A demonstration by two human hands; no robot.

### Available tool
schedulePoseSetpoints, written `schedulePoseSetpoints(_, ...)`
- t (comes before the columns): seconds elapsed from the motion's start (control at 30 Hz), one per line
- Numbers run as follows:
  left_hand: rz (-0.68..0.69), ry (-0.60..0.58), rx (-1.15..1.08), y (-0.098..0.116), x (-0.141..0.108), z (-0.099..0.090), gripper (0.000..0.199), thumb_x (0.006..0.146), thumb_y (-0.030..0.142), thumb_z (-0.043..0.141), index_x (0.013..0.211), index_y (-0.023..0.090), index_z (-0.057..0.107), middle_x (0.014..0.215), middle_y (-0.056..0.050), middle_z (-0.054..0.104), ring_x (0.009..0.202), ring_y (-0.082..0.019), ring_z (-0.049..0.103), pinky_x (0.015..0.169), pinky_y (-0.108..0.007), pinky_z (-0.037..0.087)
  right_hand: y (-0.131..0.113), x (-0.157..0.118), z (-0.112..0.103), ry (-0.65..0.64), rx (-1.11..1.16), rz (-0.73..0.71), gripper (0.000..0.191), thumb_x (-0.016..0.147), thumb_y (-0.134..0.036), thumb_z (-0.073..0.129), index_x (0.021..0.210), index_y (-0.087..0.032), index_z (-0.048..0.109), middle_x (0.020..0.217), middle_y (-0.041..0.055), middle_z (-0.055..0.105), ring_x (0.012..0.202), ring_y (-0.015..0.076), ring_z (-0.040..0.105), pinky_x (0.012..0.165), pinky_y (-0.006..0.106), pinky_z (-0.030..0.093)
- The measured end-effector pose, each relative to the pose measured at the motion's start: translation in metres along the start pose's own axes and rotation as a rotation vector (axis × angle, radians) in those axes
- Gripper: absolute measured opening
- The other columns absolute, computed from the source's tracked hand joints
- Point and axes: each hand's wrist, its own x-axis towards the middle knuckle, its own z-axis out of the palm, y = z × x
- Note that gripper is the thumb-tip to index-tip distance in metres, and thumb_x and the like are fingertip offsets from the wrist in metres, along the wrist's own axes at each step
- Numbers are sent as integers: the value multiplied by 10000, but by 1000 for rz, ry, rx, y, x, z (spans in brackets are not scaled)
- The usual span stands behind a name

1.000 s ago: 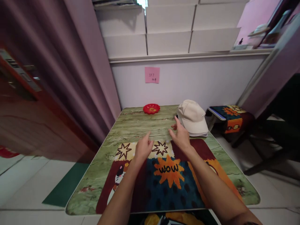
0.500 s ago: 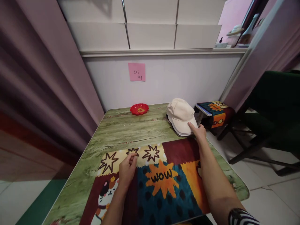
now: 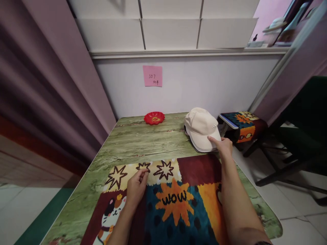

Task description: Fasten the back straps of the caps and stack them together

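A stack of caps, with a cream cap (image 3: pixel 201 124) on top, rests on the right side of the green wood-patterned table (image 3: pixel 143 139). My right hand (image 3: pixel 221 145) pinches the brim at its right front, thumb on top and fingers beneath. Over the colourful patterned mat (image 3: pixel 173 200), near its upper left part, is my left hand (image 3: pixel 138 182), its fingers curled together with nothing visible in them. A red scalloped dish (image 3: pixel 154 118) sits at the back of the table, apart from both hands.
A pink note (image 3: pixel 152 76) is stuck on the wall behind the table. To the right are a small stand with a patterned cover (image 3: pixel 244 126) and a dark chair (image 3: pixel 304 132). A purple curtain (image 3: pixel 61 75) hangs at the left.
The camera view has shifted slightly. My right hand still grips the brim, and the caps' front edge looks slightly raised. My left hand stays curled over the mat.
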Motion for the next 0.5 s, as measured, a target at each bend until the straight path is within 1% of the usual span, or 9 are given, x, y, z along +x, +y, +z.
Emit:
schedulePoseSetpoints(0.1,-1,-11,2,-2,0,0,347,840,495,570,966,203,708,664,10,632,545,-145,537,544,-241,449,-8,-6,-5,77,7,69,848,543,-738,764,1085,-88,717,1122,268,678,1084,406,650,904,477,536)
schedulePoseSetpoints(0.17,1,-17,3,-3,0,0,351,842,498,572,969,200,705,667,10,630,548,-144,538,550,-240,451,-13,-9,-8,118,20,74,891,497,-752,783,1093,-94,703,1188,286,646,1113,414,639,931,485,530)
schedulePoseSetpoints(0.23,0,-18,2,-4,0,0,352,841,499,575,969,198,704,676,8,634,554,-144,539,553,-240,452,-17,-11,-12,125,41,96,925,466,-750,804,1112,-100,676,1194,291,643,1097,418,647,926,497,534)
schedulePoseSetpoints(0.33,0,-12,2,-3,0,0,353,839,496,575,968,195,704,679,7,638,552,-141,534,557,-240,452,-20,-11,-14,96,100,146,933,426,-696,859,1122,-118,635,1140,260,681,1051,410,666,907,512,543)
schedulePoseSetpoints(0.37,0,-9,2,-2,0,0,352,839,494,572,966,193,704,672,8,636,548,-141,532,557,-240,452,-21,-10,-14,95,153,160,917,404,-657,887,1106,-127,631,1128,240,692,1042,400,668,901,509,548)
schedulePoseSetpoints(0.4,1,-7,2,-2,0,0,352,838,490,570,962,190,705,665,8,633,544,-140,531,556,-241,452,-21,-10,-13,97,260,186,880,376,-587,925,1073,-135,635,1112,215,702,1028,383,672,888,493,558)
schedulePoseSetpoints(0.47,5,-7,3,0,-1,0,349,835,484,566,955,187,706,659,9,631,542,-141,534,553,-241,451,-22,-8,-12,91,577,271,736,374,-423,965,977,-146,648,1031,149,726,947,319,690,803,422,591)
schedulePoseSetpoints(0.5,9,-8,3,0,-1,0,348,835,481,564,954,187,707,660,8,632,544,-141,536,552,-241,451,-23,-7,-11,74,749,323,635,419,-357,958,934,-149,650,964,110,734,877,275,696,733,375,602)
